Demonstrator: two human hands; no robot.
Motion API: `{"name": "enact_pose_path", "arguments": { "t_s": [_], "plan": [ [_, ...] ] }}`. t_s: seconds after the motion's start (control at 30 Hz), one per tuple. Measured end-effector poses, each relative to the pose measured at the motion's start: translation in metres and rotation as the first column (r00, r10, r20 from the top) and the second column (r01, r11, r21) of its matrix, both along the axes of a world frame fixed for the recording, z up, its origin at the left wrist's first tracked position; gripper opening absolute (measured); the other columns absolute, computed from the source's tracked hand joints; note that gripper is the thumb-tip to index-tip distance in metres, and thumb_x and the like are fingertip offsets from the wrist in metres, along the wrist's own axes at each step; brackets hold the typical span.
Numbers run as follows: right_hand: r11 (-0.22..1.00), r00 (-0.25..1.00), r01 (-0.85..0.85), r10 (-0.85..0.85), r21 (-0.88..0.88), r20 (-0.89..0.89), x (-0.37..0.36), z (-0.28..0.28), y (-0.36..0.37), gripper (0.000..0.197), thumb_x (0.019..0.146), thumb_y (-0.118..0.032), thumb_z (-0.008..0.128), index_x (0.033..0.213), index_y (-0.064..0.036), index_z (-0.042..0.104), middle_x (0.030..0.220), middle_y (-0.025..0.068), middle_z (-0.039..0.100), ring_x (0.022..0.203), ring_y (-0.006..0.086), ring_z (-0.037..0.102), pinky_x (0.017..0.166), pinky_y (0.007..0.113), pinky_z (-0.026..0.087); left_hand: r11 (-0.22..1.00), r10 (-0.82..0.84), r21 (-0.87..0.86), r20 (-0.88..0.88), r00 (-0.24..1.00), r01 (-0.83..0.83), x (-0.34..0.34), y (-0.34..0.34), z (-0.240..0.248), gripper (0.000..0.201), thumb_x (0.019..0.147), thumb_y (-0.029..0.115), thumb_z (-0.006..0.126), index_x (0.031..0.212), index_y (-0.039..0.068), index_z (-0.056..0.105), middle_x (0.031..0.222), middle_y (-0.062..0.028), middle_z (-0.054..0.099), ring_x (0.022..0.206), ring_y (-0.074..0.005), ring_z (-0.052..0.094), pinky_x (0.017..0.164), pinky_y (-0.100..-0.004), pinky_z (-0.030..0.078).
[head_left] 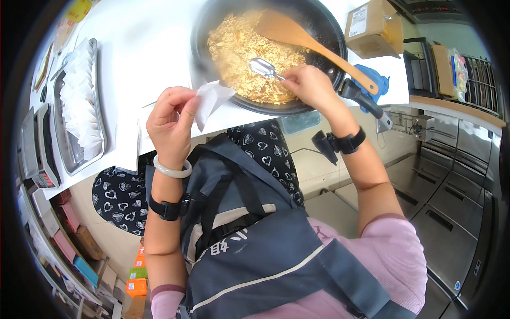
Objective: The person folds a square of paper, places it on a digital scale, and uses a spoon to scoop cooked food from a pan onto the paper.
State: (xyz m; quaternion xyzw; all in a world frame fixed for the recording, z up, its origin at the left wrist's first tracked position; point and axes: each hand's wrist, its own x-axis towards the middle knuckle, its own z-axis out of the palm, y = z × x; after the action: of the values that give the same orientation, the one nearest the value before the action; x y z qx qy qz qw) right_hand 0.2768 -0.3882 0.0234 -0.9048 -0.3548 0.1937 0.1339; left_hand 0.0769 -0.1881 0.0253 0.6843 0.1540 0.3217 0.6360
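Observation:
Pinched in my left hand [172, 119] is a small white paper bag [211, 104], held just off the near left rim of a dark wok. My right hand [311, 87] grips the handle of a metal spoon [262, 67], whose bowl is over the golden flaky food [241, 45] in the pan. Whether the spoon carries any of the food is hard to make out. The wok [333, 40] stands on the white table. A wooden spatula [308, 40] rests in it, its blade on the food and its handle across the right rim.
To the left a metal tray [101, 125] holds several filled white bags [79, 101]. Beside it sits a device like a scale [40, 146]. The wok's black handle [364, 98] juts over the table edge, near a blue cloth [383, 85]. A cardboard box [372, 29] stands right of the wok.

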Motion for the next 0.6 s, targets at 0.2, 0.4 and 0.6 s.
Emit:
{"name": "enact_pose_path", "arguments": {
  "t_s": [0.2,0.4,0.6],
  "plan": [
    [0.987,0.987,0.027,-0.052,0.157,0.154,0.023,0.0,-0.001,0.019,0.082,-0.022,0.06,0.086,-0.0058,0.067,0.074,0.0167,0.064,0.073,0.0333,0.063,0.067,0.042,0.049,0.997,0.041,-0.058,-0.026,0.999,-0.042,0.001,-0.004,0.004,0.009,0.082,-0.004,0.062,0.091,-0.004,0.062,0.089,-0.0041,0.057,0.072,-0.0068,0.049,0.063,-0.0176,0.04],
    [0.997,0.916,-0.039,0.009,0.068,0.4,0.041,-0.011,0.013,0.019,0.084,-0.021,0.057,0.088,-0.0061,0.067,0.076,0.016,0.065,0.076,0.033,0.063,0.067,0.042,0.05,1.0,-0.001,0.01,-0.027,1.0,0.001,-0.004,-0.003,-0.003,0.009,0.082,-0.002,0.063,0.09,-0.003,0.061,0.088,-0.0032,0.058,0.069,-0.0058,0.046,0.061,-0.0171,0.037],
    [0.991,1.0,0.021,-0.018,0.134,-0.023,0.034,-0.011,0.014,0.02,0.084,-0.022,0.059,0.091,-0.0051,0.068,0.071,0.0084,0.067,0.067,0.0246,0.064,0.066,0.036,0.05,0.999,-0.003,0.041,-0.045,0.999,0.004,-0.006,0.001,-0.002,0.008,0.08,-0.003,0.064,0.088,-0.002,0.061,0.085,-0.0021,0.058,0.067,-0.0056,0.043,0.059,-0.0174,0.035]
  ]
}}
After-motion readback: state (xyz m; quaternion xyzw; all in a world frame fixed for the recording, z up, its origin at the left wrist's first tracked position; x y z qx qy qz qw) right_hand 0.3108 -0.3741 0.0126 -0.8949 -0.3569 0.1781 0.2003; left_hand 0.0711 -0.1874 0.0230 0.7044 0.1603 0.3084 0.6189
